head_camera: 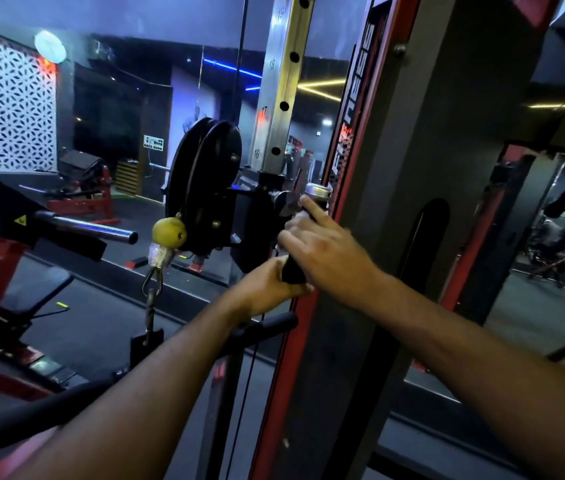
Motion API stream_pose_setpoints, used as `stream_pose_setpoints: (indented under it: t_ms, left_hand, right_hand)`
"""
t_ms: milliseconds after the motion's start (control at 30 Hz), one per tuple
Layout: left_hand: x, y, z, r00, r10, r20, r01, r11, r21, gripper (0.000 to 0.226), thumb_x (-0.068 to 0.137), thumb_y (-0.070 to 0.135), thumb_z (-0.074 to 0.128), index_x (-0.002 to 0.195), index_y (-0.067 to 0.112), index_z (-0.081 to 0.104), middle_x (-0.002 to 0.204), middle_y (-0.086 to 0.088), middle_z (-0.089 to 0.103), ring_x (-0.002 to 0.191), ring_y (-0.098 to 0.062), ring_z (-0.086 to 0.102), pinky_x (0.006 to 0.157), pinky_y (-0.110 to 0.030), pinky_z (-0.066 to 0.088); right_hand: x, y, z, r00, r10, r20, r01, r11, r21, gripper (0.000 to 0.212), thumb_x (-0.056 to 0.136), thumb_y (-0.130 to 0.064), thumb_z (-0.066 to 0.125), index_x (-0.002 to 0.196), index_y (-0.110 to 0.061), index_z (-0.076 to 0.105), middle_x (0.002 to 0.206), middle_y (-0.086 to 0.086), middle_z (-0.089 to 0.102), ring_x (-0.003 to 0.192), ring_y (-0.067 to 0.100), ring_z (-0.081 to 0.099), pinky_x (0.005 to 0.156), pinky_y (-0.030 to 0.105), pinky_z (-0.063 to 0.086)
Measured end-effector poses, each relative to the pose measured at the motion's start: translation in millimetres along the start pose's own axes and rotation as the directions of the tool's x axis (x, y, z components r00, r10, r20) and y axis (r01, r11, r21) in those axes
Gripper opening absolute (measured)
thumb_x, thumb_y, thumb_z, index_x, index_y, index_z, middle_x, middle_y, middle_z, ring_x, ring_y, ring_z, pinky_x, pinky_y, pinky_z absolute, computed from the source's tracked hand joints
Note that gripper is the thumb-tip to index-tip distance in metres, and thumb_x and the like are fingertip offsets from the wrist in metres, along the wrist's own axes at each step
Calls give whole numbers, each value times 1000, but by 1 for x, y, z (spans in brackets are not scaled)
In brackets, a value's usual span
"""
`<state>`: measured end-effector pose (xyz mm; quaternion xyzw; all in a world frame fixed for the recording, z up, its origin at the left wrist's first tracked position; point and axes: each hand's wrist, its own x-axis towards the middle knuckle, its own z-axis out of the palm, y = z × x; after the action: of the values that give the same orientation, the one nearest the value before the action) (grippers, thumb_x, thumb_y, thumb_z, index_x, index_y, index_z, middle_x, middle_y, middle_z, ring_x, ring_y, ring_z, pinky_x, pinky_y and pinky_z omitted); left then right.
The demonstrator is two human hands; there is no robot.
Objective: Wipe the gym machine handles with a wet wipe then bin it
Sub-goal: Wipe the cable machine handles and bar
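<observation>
Handle: black grip with a silver end cap, standing nearly upright on the pulley carriage of a cable machine, gripped by both hands at once. Left hand curled round the lower end of the grip, likely to steady it against turning or sliding. Right hand just above, folded over the middle of the grip with the index finger stretched up toward the cap, placed as if to rub along the length. Wet wipe not clearly seen; possibly tucked under the right palm, cannot tell in this dim light. Black pulley wheel to the left of the hands, with a yellow-green stopper ball and a metal clip hanging below it. Numbered steel upright with adjustment holes rising above the hands; red and grey machine frame close on the right. No bin in view, so the disposal step looks still ahead.
</observation>
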<state>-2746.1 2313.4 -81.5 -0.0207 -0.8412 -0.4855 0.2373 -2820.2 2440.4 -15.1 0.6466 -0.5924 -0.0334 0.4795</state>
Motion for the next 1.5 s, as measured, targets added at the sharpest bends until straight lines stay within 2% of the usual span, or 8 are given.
stream_pose_setpoints:
  t_ms: [233,367,733,933,1033,1133,1233,1500]
  left_hand:
    - [-8,14,-2,998,1,56,0,1000,-19,46,94,4,69,120,34,46,106,22,59,92,25,58,82,-6,48]
    - [-6,5,-9,992,-86,95,83,996,34,41,89,25,78,127,29,61,121,10,69,114,0,63,107,-36,50]
    - [-25,-8,10,997,-42,-71,40,999,-28,86,91,-1,58,155,48,28,143,22,50,122,11,54,105,-21,49]
    - [-8,14,4,887,79,-456,-182,965,-187,58,94,5,42,143,36,47,144,9,56,132,-9,55,113,-47,44]
    - [17,35,10,762,244,-599,-325,945,-29,47,101,21,44,147,27,44,147,5,54,136,-7,50,116,-39,40]
    - [38,41,25,707,360,-609,-350,926,141,44,107,23,42,151,22,38,143,8,55,134,-10,52,112,-34,42]
    - [47,34,37,656,377,-653,-314,924,218,43,109,27,37,151,32,31,143,4,54,131,-14,55,108,-36,47]
    - [38,22,46,684,286,-671,-149,955,255,45,109,39,32,150,21,38,131,1,63,119,-22,63,99,-58,51]
  right_hand:
    - [-18,-8,1,1000,-1,-14,5,967,254,14,96,-2,53,97,-7,66,96,7,69,103,24,66,124,48,18]
    - [-5,12,-14,967,134,-216,-87,974,211,17,97,-8,52,102,-6,68,104,10,73,123,26,61,126,43,10]
    - [-47,4,43,972,49,-231,61,892,447,22,96,4,59,116,0,68,129,13,66,138,25,49,120,51,29]
    - [-48,13,21,751,549,-367,-120,660,742,17,96,3,62,108,-5,70,120,5,70,124,14,61,109,37,46]
    - [-23,18,21,498,839,-221,-154,336,929,13,99,-10,61,107,-8,71,109,-2,73,106,5,67,92,25,53]
    - [4,8,36,416,904,100,-53,-86,995,14,101,-14,57,107,-17,70,102,-3,73,98,9,69,87,30,56]
    - [3,-2,48,459,861,217,67,-278,958,19,103,-16,54,115,-19,69,111,-1,74,108,11,69,94,31,54]
    - [-40,28,83,759,638,130,-15,-183,983,16,97,-21,63,110,-20,72,104,-10,75,101,5,70,84,21,55]
